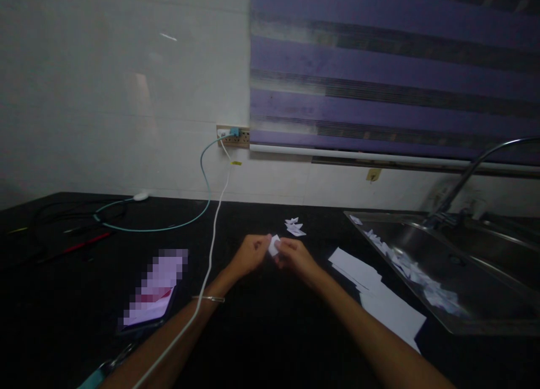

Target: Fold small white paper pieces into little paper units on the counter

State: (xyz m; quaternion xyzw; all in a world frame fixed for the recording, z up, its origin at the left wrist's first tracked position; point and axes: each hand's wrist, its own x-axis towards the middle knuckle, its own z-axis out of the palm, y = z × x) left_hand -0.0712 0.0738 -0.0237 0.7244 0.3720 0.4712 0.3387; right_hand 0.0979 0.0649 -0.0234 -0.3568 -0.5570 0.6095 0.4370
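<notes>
A small folded piece of white paper [274, 245] is pinched between both hands above the black counter. My left hand [251, 253] closes on its left edge with thumb and fingertips. From the other side, my right hand [297, 256] grips it, the thumb lying over the paper's face. Just beyond the hands lie several small folded paper pieces [294, 227] with pointed ends. White paper sheets [390, 307] are spread to the right of my right forearm. The undersides of the fingers are hidden.
A steel sink [498, 276] with a curved faucet [464, 178] is at right, with many folded papers [415, 271] along its left side. A lit phone [154, 290] lies left. A white cable [214, 231] crosses my left forearm from the wall socket [238, 137].
</notes>
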